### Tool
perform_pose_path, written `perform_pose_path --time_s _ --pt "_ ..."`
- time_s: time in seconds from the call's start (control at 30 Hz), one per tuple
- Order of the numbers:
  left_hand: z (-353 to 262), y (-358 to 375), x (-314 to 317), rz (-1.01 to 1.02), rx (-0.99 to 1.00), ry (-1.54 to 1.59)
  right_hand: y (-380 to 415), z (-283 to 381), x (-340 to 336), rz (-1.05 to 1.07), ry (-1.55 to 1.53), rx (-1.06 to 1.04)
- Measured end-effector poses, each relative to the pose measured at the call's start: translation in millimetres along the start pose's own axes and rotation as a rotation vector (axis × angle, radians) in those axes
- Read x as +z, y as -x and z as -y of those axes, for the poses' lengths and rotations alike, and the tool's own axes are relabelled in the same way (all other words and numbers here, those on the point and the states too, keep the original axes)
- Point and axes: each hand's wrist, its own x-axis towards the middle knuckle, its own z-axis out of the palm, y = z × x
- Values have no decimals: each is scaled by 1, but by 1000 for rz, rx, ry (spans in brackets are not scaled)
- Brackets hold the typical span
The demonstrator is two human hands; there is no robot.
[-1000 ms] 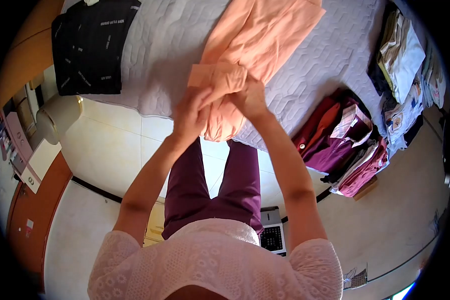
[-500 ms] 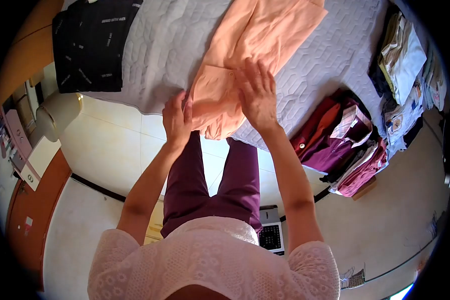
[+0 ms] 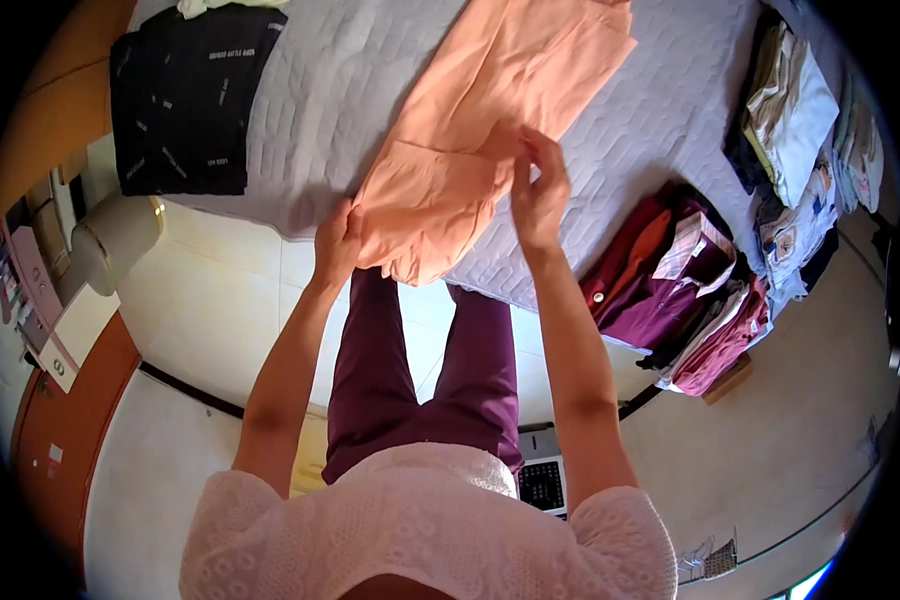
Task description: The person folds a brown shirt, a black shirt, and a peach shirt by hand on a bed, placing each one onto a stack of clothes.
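Observation:
A peach garment lies lengthwise on the quilted bed cover, with its gathered near end hanging over the bed's edge. A seam or flap crosses it, and its exact kind is hard to tell. My left hand is closed on the garment's lower left edge, thumb on top of the cloth. Along the right edge, my right hand is held with loosely bent fingers, thumb apart from them. Its fingertips are close to the cloth, and no fabric shows between them.
A folded black printed garment lies at the bed's left. On the right are a pile of maroon and plaid clothes and stacked light clothes and denim. The grey mattress cover ends above a tiled floor.
My left hand has moved down and left and taken hold of the garment's edge. My right hand has lifted off the cloth and shifted right, its fingers now bent.

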Motion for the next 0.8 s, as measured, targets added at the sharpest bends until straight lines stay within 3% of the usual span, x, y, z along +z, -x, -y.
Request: perform_pose_path --time_s 0.07,0.13,0.2,0.23,0.27,0.33,0.37,0.43,0.47,0.53,0.6,0.63,0.67,0.77,0.8 --pt "0 1 -1 -8 -63 179 -30 10 -4 -70 -55 154" --pt "0 3 -2 47 -152 325 -65 -15 8 -145 -460 261" --pt "-18 9 -7 95 -68 27 -101 -7 12 -116 -495 299" --pt "-18 11 -8 242 -137 -136 -115 -11 15 -35 -370 253" --pt "-15 13 -6 246 -143 -139 -134 -22 18 47 -247 204" --pt "-4 14 2 220 -165 -296 -206 -109 25 -173 287 -686" --pt "3 11 3 198 -114 -188 -203 -106 22 -173 289 -683" --pt "20 8 3 230 -82 -24 -189 -84 9 -131 -390 -191" --pt "25 9 0 255 -50 141 -175 -69 0 -132 -384 -187" --pt "27 7 -9 289 -21 136 -133 -30 -25 -230 -92 -158" --pt "38 8 -11 354 -76 105 -61 -18 -38 -238 -41 -6" --pt "28 6 -21 418 -42 124 -24 -18 -40 -174 -156 192" --pt "27 5 -23 422 -36 121 15 -22 -41 -118 -113 224" --pt "37 -4 -28 552 -201 316 124 -46 -10 116 -187 586" --pt "38 -5 -29 559 -192 305 147 -42 5 135 -195 582"
